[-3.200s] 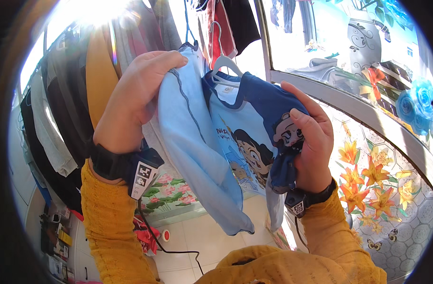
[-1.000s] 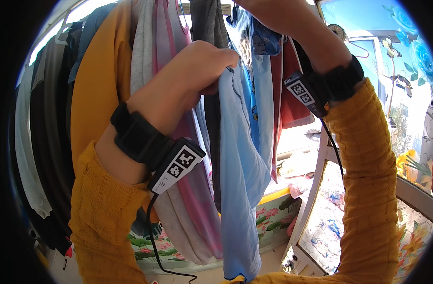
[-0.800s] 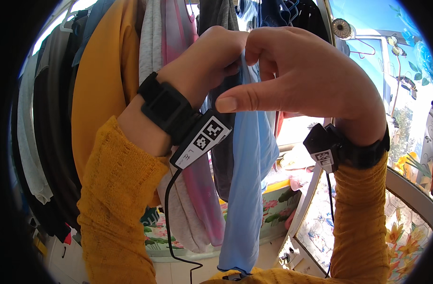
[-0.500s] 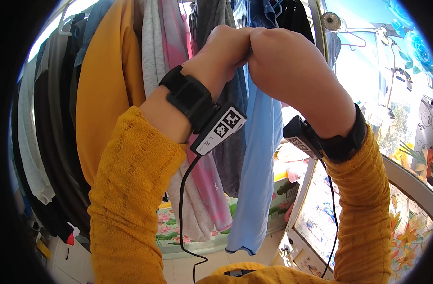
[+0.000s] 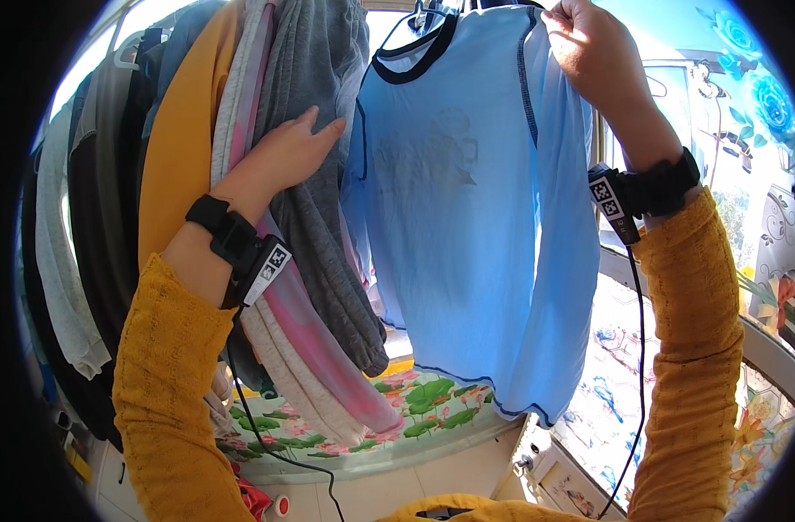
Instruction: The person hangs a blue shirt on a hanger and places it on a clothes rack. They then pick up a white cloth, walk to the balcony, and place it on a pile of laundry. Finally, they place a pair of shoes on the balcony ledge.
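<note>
A light blue long-sleeved shirt (image 5: pixel 450 209) with a dark neckband and dark seams hangs on a hanger, spread out before me. At its right shoulder my right hand (image 5: pixel 584 43) pinches the cloth near the top of the sleeve. My left hand (image 5: pixel 297 152) lies against grey trousers (image 5: pixel 315 70) that hang just left of the shirt. Its fingers are stretched and apart, holding nothing. Both wrists carry black straps with small marker tags.
More clothes hang in a row to the left, among them a mustard garment (image 5: pixel 178 130) and a pink-and-white one (image 5: pixel 319 339). Behind them is a lotus-patterned panel (image 5: pixel 432 404). A bright window and blue flower decorations (image 5: pixel 771 104) are at the right. A patterned door stands lower right.
My hands were together at the top of the row and have parted. The right moved up and right with the shirt's shoulder, spreading the shirt; the left moved down and left, onto the grey trousers.
</note>
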Demonstrator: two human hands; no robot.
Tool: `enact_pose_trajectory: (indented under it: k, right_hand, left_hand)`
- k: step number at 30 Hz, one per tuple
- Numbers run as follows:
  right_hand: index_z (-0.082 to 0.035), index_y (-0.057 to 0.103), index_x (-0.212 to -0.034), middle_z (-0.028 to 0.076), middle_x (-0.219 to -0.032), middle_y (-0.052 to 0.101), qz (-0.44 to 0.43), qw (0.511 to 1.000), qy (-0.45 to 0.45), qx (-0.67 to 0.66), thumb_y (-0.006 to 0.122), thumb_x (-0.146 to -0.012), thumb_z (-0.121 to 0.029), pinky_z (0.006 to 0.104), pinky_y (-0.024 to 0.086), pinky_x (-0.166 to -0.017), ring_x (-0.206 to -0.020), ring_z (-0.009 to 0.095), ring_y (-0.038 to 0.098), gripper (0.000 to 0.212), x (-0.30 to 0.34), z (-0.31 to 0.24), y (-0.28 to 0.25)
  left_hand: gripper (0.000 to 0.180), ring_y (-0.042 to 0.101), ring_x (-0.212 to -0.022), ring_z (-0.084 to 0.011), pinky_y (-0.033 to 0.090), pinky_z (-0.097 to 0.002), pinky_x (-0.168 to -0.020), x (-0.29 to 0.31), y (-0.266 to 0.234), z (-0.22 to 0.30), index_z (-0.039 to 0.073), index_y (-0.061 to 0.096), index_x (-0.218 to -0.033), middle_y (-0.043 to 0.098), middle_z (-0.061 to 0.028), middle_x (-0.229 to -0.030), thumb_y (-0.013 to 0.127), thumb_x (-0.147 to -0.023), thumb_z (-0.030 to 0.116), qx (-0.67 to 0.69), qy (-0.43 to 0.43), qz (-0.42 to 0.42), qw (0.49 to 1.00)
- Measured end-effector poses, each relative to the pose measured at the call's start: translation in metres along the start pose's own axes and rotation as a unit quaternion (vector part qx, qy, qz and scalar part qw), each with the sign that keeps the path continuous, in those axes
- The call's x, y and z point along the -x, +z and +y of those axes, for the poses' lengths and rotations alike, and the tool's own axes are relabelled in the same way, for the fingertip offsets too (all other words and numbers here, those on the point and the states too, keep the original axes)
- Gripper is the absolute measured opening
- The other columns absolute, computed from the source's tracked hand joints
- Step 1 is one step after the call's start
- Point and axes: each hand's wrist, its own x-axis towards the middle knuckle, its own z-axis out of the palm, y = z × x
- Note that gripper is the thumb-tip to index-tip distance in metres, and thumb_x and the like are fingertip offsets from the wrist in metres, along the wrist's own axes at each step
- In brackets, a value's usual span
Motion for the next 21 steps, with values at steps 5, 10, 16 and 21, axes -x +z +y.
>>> enact_pose_trajectory:
  k: [5, 10, 16, 21]
  right_hand:
    - [-0.002, 0.066, -0.073, 0.02, -0.066, 0.062, -0.058, 0.95, -0.215, 0.22, 0.058, -0.071, -0.011, 0.0434, 0.048, -0.056, -0.064, 0.032, 0.062, 0.012, -0.062, 0.016, 0.031]
    - [0.004, 0.063, -0.078, 0.023, -0.075, 0.063, -0.023, 0.996, 0.028, 0.08, 0.059, -0.079, -0.017, 0.05, 0.05, -0.072, -0.074, 0.043, 0.062, 0.021, -0.092, 0.027, 0.063]
    - [0.002, 0.061, -0.094, 0.019, -0.091, 0.064, -0.066, 0.994, -0.02, 0.088, 0.064, -0.08, -0.016, 0.0457, 0.048, -0.08, -0.087, 0.036, 0.061, 0.023, -0.124, 0.057, 0.07]
    - [0.001, 0.06, -0.108, 0.015, -0.105, 0.064, -0.149, 0.966, -0.135, -0.161, 0.068, -0.082, -0.016, 0.0419, 0.047, -0.089, -0.1, 0.03, 0.059, 0.032, -0.152, 0.085, 0.068]
  left_hand:
    - [0.079, 0.038, -0.139, -0.0409, 0.032, -0.0402, -0.115, 0.0, -0.015, -0.011, -0.004, 0.032, -0.149, 0.042, -0.0302, -0.146, 0.045, -0.097, 0.054, -0.021, -0.008, 0.006, 1.0]
    - [0.077, 0.038, -0.14, -0.0391, 0.032, -0.0391, -0.114, 0.003, -0.015, -0.015, -0.001, 0.034, -0.149, 0.042, -0.027, -0.148, 0.048, -0.097, 0.053, -0.042, -0.028, 0.006, 0.999]
    - [0.076, 0.045, -0.133, -0.0428, 0.038, -0.042, -0.111, 0.007, -0.016, -0.033, -0.007, 0.037, -0.145, 0.046, -0.0313, -0.142, 0.048, -0.097, 0.051, -0.071, 0.007, 0.019, 0.997]
    - [0.074, 0.045, -0.134, -0.0403, 0.037, -0.0425, -0.111, 0.003, -0.012, -0.037, -0.006, 0.039, -0.145, 0.046, -0.0302, -0.143, 0.051, -0.098, 0.05, -0.039, -0.002, 0.004, 0.999]
